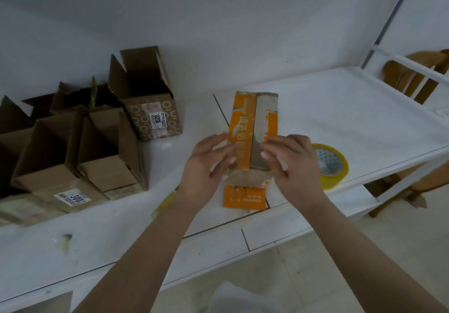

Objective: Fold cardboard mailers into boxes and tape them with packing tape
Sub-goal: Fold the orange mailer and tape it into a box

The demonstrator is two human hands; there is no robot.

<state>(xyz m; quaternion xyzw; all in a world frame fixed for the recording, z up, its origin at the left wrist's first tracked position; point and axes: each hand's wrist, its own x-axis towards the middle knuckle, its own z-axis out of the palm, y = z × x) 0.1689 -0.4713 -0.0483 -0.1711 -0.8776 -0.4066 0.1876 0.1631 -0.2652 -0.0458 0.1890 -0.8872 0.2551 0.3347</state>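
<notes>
We see an orange box of printed cardboard, its colored skin torn away in rough patches that bare dull grey-brown board. The packing tape roll beside it is glossy, translucent yellow plastic. To the left, the open brown boxes are matt corrugated cardboard, one printed with pale rings and carrying a smooth white paper label. The white surface looks painted and smooth, with a faint sheen and a few scuffs. The chair beyond the white railing looks like varnished wood.
</notes>
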